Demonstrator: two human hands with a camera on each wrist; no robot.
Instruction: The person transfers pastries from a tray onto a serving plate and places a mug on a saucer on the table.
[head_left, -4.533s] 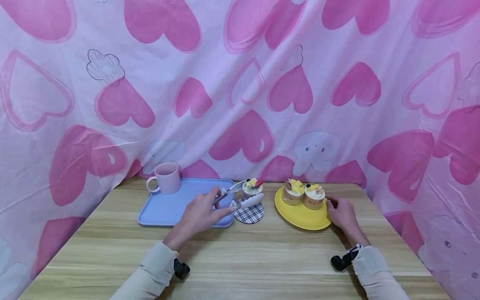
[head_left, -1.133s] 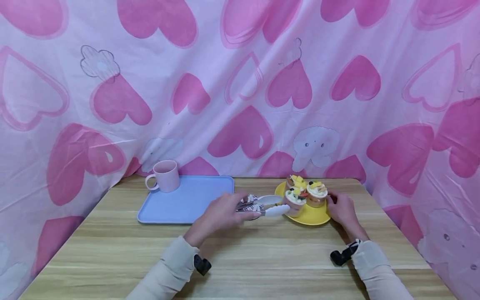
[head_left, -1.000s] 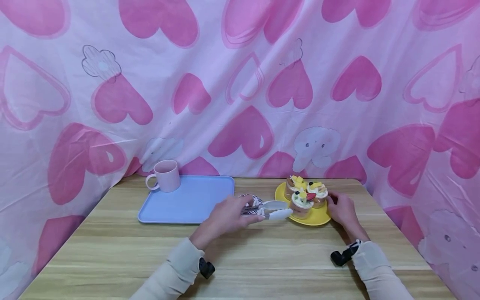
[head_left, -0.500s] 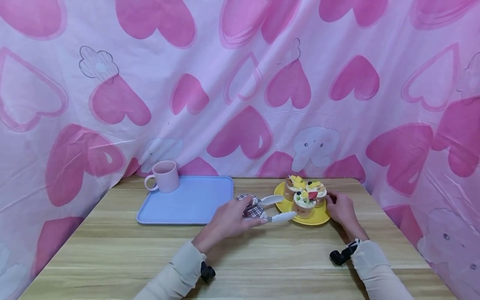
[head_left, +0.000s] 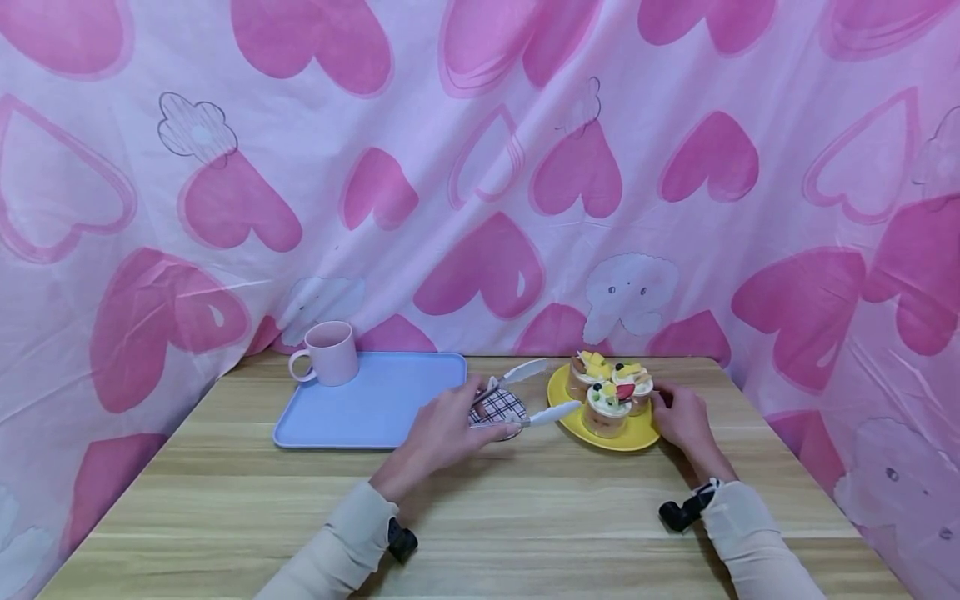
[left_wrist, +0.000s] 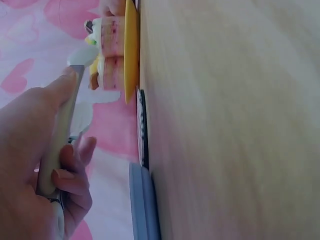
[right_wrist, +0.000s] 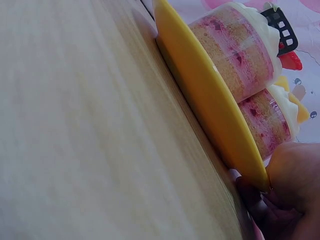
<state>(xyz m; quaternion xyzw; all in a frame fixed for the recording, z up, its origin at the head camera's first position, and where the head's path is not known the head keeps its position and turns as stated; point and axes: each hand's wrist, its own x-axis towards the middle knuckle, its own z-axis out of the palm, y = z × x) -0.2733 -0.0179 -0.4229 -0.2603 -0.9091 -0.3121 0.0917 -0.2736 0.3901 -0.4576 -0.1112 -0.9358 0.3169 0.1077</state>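
Note:
My left hand point(head_left: 441, 429) holds a pair of tongs point(head_left: 553, 413) with white tips. The tongs are spread and nothing lies between the tips, which point at the yellow plate point(head_left: 637, 436) from its left. Three dessert cups stand upright on that plate: a front dessert cup point(head_left: 604, 415) topped with cream and a strawberry, a rear-left dessert cup point(head_left: 582, 385) and a rear-right dessert cup point(head_left: 641, 398). My right hand point(head_left: 684, 423) pinches the plate's right rim, thumb above and fingers below, as the right wrist view shows. Under the tongs lies a checked round coaster point(head_left: 501, 405), partly hidden.
A blue tray point(head_left: 367, 412) lies on the left of the wooden table point(head_left: 525, 517). On its back-left corner stands a pink mug point(head_left: 333, 357), handle to the left. A heart-patterned cloth point(head_left: 480, 275) hangs close behind the table.
The front dessert cup has gone from the coaster onto the plate. The tongs have since spread apart, released it and drawn back left. My right hand keeps its hold on the rim.

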